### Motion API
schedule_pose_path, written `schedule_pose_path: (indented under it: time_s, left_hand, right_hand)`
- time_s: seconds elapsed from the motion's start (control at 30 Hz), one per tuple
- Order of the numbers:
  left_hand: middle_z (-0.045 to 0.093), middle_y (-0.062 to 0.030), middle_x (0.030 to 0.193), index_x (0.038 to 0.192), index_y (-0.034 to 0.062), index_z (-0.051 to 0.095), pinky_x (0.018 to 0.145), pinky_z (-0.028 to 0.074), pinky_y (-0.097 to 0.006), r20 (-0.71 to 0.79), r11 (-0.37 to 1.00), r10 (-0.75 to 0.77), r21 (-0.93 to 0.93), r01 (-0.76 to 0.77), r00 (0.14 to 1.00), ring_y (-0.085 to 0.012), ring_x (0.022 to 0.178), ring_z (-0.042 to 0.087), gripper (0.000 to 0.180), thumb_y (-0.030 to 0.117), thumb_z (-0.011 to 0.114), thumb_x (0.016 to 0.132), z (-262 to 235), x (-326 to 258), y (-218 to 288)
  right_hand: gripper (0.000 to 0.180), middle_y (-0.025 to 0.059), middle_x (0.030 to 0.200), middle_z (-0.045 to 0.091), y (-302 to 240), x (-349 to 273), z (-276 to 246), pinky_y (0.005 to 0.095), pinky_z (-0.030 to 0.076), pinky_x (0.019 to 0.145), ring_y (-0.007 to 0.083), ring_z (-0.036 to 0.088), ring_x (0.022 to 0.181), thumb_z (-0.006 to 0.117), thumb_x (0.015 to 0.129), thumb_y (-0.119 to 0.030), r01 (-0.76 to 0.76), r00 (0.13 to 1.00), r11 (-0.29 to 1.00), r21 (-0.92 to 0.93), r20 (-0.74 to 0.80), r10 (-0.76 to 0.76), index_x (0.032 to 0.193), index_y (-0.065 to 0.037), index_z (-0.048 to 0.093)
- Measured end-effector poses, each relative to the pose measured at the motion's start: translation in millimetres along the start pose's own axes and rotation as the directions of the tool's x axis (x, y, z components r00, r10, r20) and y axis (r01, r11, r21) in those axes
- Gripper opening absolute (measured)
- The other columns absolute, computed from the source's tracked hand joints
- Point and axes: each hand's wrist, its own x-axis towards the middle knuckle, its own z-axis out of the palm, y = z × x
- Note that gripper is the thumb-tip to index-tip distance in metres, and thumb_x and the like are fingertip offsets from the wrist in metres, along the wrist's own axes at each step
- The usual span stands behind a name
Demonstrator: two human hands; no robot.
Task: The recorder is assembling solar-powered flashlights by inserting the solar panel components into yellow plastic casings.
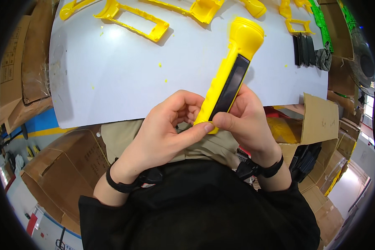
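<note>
Both hands hold a yellow plastic flashlight housing above the table's near edge, tilted with its wide round head up and to the right. A glossy dark rectangular panel is set along its handle. My left hand is closed at the lower end, its thumb pressed on the housing near the bottom and its other fingers curled at the side. My right hand grips the handle from the right, with the thumb at the panel's lower end and the fingers partly hidden behind.
On the white table, yellow half-shells lie along the far side. A stack of black strips sits at the right beside a dark grey bundle. Cardboard boxes flank me; an open carton stands near the table's right corner.
</note>
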Motion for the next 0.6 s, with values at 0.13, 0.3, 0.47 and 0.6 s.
schedule_pose_path:
  time_s: [0.13, 0.3, 0.47, 0.6]
  left_hand:
    - [0.054, 0.0, 0.091, 0.105, 0.0011, 0.051, 0.079, 0.046, -0.023, 0.037, 0.998, 0.027, 0.064, -0.029, 0.999, -0.0064, 0.083, 0.052, 0.028, 0.004, 0.068, 0.084, 3.4, -4.4, -1.6]
    - [0.052, 0.0022, 0.084, 0.093, 0.0037, 0.052, 0.075, 0.044, -0.021, 0.083, 0.996, -0.088, -0.025, 0.09, 0.993, -0.004, 0.078, 0.05, 0.03, 0.008, 0.077, 0.078, 0.8, -7.2, -3.5]
    - [0.053, 0.0036, 0.078, 0.089, 0.0045, 0.052, 0.066, 0.041, -0.02, 0.062, 0.994, -0.086, -0.056, 0.089, 0.994, -0.0024, 0.073, 0.048, 0.032, 0.009, 0.081, 0.076, 3.0, -7.1, -12.5]
    - [0.054, 0.0033, 0.077, 0.085, 0.0057, 0.05, 0.064, 0.04, -0.019, 0.028, 0.998, -0.052, -0.021, 0.053, 0.998, -0.0022, 0.07, 0.047, 0.031, 0.008, 0.08, 0.076, 7.2, -5.6, -11.3]
  right_hand:
    - [0.048, 0.0054, 0.102, 0.062, -1.1, -2.5, -1.8, 0.0269, 0.053, 0.081, 0.0117, 0.063, 0.09, 0.074, 0.078, 0.0, -0.114, 0.993, 0.992, -0.045, 0.019, 0.115, 0.117, 0.001, 0.046]
    - [0.042, 0.0043, 0.099, 0.063, 4.6, -8.3, 1.1, 0.0249, 0.052, 0.078, 0.0097, 0.063, 0.087, 0.073, 0.079, 0.001, -0.101, 0.994, 0.98, -0.171, 0.024, 0.106, 0.112, -0.001, 0.048]
    - [0.044, 0.0035, 0.101, 0.06, -0.9, -14.6, 7.6, 0.0269, 0.05, 0.084, 0.0096, 0.061, 0.093, 0.072, 0.08, 0.0, -0.052, 0.998, 0.975, -0.218, 0.025, 0.059, 0.115, -0.002, 0.045]
    - [0.046, 0.0036, 0.104, 0.059, -1.5, -17.8, 3.9, 0.029, 0.048, 0.088, 0.01, 0.059, 0.097, 0.072, 0.08, 0.001, -0.038, 0.999, 0.968, -0.248, 0.022, 0.045, 0.116, -0.003, 0.044]
